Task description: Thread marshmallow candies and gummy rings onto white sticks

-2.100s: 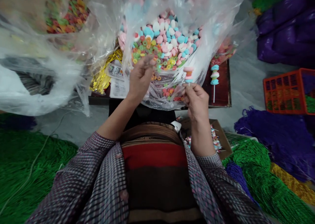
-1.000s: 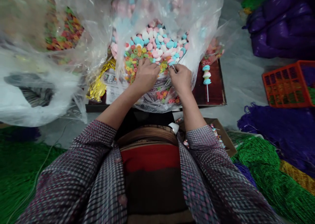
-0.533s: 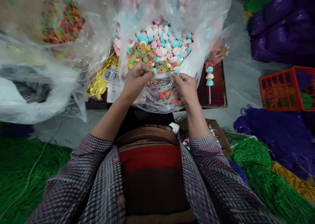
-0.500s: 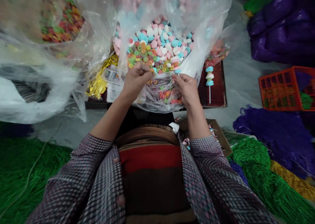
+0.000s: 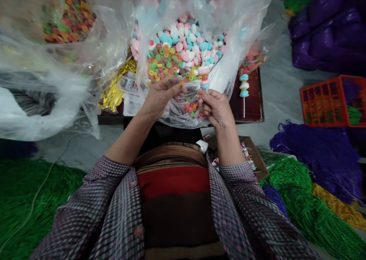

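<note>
My left hand [image 5: 164, 94] pinches a small orange gummy ring [image 5: 181, 84] between thumb and fingertips, at the near edge of the open plastic bag. Closed around the stick of a candy skewer, my right hand [image 5: 216, 105] is a short way to the right. The candy skewer [image 5: 204, 77] points away from me, with pink, orange and blue pieces threaded on it. A small red piece shows at the right fingertips. Beyond both hands lie gummy rings [image 5: 164, 61] and pink, white and blue marshmallows [image 5: 190, 42] in the bag [image 5: 246, 8].
Another candy skewer [image 5: 244, 86] lies on the dark table [image 5: 254, 107] at right. Gold ties [image 5: 114, 88] and a second bag of gummies [image 5: 74, 20] are at left. A cardboard box [image 5: 259, 162] sits below; an orange crate [image 5: 323, 103] stands farther right.
My hands have come slightly nearer to me and the left fingers have spread somewhat, showing the orange ring. The skewer stays in my right hand; the view has shifted a little.
</note>
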A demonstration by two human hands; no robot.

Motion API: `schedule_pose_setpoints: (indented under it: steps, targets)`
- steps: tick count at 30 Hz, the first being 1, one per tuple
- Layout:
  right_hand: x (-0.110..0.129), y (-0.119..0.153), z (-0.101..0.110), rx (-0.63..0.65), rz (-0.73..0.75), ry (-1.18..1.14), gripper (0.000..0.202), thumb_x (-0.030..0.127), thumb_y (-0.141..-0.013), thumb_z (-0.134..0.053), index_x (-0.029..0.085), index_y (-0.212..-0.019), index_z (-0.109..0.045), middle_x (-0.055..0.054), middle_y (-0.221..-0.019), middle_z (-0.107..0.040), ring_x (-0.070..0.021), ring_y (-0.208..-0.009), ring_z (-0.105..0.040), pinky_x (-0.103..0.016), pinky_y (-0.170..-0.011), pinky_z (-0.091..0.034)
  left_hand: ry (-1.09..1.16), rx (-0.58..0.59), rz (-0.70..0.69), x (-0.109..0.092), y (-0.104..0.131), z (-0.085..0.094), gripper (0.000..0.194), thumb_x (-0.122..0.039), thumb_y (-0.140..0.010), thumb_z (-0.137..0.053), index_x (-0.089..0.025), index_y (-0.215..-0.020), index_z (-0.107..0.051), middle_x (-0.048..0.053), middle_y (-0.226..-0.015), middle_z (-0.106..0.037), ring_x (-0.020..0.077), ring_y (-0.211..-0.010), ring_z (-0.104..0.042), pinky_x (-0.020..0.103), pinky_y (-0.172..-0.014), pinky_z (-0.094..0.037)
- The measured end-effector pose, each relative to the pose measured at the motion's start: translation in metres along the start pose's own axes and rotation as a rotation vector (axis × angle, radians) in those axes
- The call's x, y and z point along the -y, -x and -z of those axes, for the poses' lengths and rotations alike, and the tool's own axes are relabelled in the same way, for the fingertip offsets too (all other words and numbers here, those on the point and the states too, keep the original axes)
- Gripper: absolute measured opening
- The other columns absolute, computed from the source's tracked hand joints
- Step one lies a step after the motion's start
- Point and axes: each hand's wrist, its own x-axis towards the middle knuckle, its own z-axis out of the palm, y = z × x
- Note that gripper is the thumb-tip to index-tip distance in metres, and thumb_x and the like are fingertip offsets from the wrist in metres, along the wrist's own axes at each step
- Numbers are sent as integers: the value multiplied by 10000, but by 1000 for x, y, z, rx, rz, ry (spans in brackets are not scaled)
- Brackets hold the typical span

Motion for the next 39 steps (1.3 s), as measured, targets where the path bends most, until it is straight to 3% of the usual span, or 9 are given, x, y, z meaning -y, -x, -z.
schedule_pose_setpoints:
  steps: [7,15,19,23,26,30,35,39]
  targets:
    - [0,8,1,-66,44,201,383,482,-716,-824,189,-554,-639,41,-513,-543,-46,-435,-327,-232,-429,-205,104,85,10,1,7,-1,364,-535,-791,-870,-211,-894,-738,-9,-768,-763,88,-659,-689,208,-631,-543]
    - [1,6,-4,-71,43,151,335,535,-770,-806,214,-743,-712,61,-564,-486,-51,-455,-253,-239,-436,-194,160,84,-15,0,14,-7,303,-494,-859,-819,-207,-862,-722,-31,-698,-686,99,-633,-685,254,-642,-557]
    - [7,12,-8,-64,75,144,339,566,-809,-788,235,-794,-721,42,-617,-515,-61,-473,-268,-244,-441,-204,161,102,-29,2,15,-10,357,-546,-779,-872,-218,-846,-746,-29,-717,-711,101,-646,-692,253,-647,-568]
    - [8,7,-11,-114,145,209,355,607,-858,-729,257,-808,-700,33,-651,-508,-84,-505,-346,-247,-464,-268,79,12,-14,-4,13,-2,304,-510,-789,-878,-249,-883,-755,-28,-772,-748,104,-685,-708,244,-676,-583]
    - [3,-8,-11,-155,245,337,371,582,-882,-703,244,-738,-656,29,-633,-484,-119,-585,-457,-261,-533,-352,46,-82,-33,-9,8,13,219,-457,-862,-830,-260,-917,-750,-17,-800,-751,112,-736,-730,240,-710,-586]
    - [-8,-37,-20,-150,369,653,368,437,-923,-660,223,-633,-582,8,-636,-523,-171,-729,-566,-305,-697,-450,21,-129,-54,-6,5,29,202,-456,-887,-804,-271,-941,-744,-4,-812,-751,127,-768,-745,235,-692,-576]
    - [-26,-59,-39,-123,389,1046,163,304,-901,-647,218,-766,-679,-68,-844,-709,-260,-918,-645,-374,-861,-497,48,-126,-30,4,5,34,252,-497,-880,-801,-280,-977,-719,-10,-806,-757,110,-717,-726,211,-634,-554]
    - [-34,-60,-40,-131,370,1136,115,284,-891,-657,210,-814,-700,-102,-932,-734,-283,-955,-648,-396,-883,-495,52,-160,-22,6,6,36,267,-521,-893,-779,-271,-945,-701,-8,-787,-750,111,-716,-729,207,-606,-539]
